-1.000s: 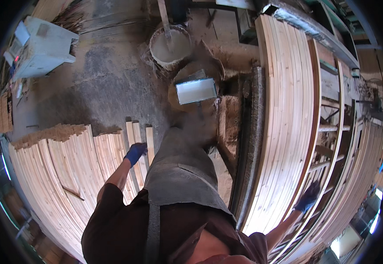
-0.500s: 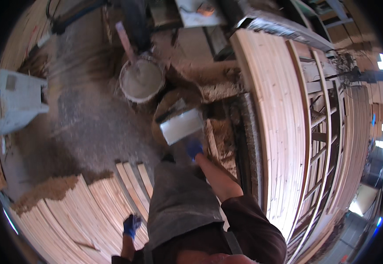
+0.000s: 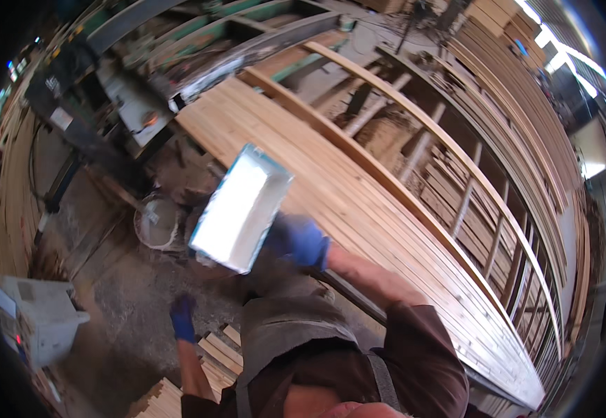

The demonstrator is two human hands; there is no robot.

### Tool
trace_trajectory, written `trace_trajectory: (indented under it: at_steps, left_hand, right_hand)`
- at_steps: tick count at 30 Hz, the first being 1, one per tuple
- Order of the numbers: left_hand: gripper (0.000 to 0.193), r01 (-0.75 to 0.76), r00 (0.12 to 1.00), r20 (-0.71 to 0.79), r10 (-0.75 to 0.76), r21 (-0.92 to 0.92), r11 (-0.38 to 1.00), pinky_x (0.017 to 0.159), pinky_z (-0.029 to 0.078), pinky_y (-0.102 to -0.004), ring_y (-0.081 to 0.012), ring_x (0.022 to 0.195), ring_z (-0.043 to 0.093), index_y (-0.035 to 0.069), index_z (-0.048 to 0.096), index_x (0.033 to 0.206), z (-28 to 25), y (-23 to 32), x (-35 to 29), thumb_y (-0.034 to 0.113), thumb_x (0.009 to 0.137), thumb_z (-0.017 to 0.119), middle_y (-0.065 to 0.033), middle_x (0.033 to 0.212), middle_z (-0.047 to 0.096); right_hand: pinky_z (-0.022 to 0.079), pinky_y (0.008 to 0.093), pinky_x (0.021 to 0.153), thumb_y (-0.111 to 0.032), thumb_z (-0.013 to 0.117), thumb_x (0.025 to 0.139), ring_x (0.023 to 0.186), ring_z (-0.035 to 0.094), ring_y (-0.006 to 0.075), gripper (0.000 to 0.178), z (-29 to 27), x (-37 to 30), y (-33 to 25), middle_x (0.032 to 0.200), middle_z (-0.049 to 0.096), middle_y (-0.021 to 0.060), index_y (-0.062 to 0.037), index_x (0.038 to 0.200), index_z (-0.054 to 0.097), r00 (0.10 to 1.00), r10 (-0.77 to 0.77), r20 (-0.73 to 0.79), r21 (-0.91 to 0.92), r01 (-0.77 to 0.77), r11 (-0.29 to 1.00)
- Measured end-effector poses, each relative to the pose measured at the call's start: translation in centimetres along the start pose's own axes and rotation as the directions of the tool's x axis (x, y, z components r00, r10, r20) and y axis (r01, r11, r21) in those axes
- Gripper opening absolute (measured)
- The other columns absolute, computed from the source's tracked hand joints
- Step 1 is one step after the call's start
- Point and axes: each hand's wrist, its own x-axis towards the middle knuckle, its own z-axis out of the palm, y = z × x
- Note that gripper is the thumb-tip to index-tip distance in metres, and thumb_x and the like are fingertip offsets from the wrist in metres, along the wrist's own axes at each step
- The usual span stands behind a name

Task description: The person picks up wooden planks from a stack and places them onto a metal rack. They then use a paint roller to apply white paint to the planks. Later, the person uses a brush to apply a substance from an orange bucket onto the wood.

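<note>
My right hand (image 3: 301, 242), in a blue glove, grips a rectangular open box (image 3: 237, 209) from its near right side. The box is white inside with a teal rim, tilted, and held up in front of the left end of a stack of pale boards (image 3: 358, 230). Its far side and my fingertips are hidden or blurred. My left hand (image 3: 183, 317), also blue-gloved, hangs apart from the box at my left side above the floor. Motion smears its fingers, and nothing shows in it.
A round bucket (image 3: 158, 221) with a stick in it stands on the dusty floor beyond my left hand. A grey boxy machine (image 3: 42, 317) is at the far left. More boards (image 3: 219, 354) lie near my feet. A slatted frame (image 3: 449, 160) runs behind the stack.
My right hand has lifted the box up from beside the bucket toward the board stack. My view has turned right, and my left hand has come forward from above the floor boards.
</note>
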Motion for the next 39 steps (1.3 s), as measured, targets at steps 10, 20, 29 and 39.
trace_trajectory:
  at_steps: [10,20,29,39]
  left_hand:
    - [0.046,-0.85,0.388,0.479,0.787,-0.144,0.507,0.093,0.048,-0.0398,-0.0324,0.104,0.063,0.003,0.064,0.112,29.3,61.4,8.4,0.043,0.089,0.062,-0.0181,0.109,0.067]
    - [0.062,-0.952,0.271,0.919,0.286,0.212,0.22,0.083,0.047,-0.046,-0.0355,0.073,0.063,0.005,0.065,0.081,44.2,63.7,12.3,0.063,0.089,0.045,-0.0164,0.075,0.066]
    - [0.044,-0.905,0.371,0.341,0.864,-0.077,0.419,0.099,0.039,-0.0455,-0.0281,0.092,0.065,0.007,0.066,0.11,28.8,58.8,21.1,0.043,0.085,0.068,-0.011,0.099,0.07]
    - [0.031,-0.203,0.974,-0.216,0.06,-0.738,0.644,0.093,0.051,-0.0357,-0.0256,0.107,0.064,0.004,0.059,0.121,10.1,33.4,29.2,0.025,0.099,0.053,-0.0115,0.116,0.065]
  right_hand:
    - [0.053,0.0408,0.076,-0.021,0.062,0.088,0.086,0.067,0.0346,0.021,-24.3,-39.1,-0.9,0.091,0.069,0.0176,-0.0069,0.104,0.064,0.589,0.725,-0.356,-0.158,-0.803,0.575]
    - [0.048,0.0294,0.046,-0.007,0.062,0.081,0.052,0.061,0.0137,0.011,-25.7,-54.0,0.3,0.065,0.065,0.0069,-0.002,0.091,0.064,0.528,0.769,-0.36,-0.207,-0.849,0.486]
    - [0.053,0.0484,0.075,-0.024,0.06,0.085,0.087,0.064,0.0403,0.023,-27.2,-22.3,11.1,0.098,0.067,0.0187,-0.0122,0.104,0.066,0.736,0.675,-0.053,-0.484,-0.611,0.627]
    - [0.047,0.0553,0.074,-0.029,0.051,0.092,0.089,0.058,0.0491,0.026,-11.3,26.8,29.7,0.09,0.064,0.026,-0.0077,0.105,0.057,0.958,0.277,-0.068,-0.422,-0.279,0.862]
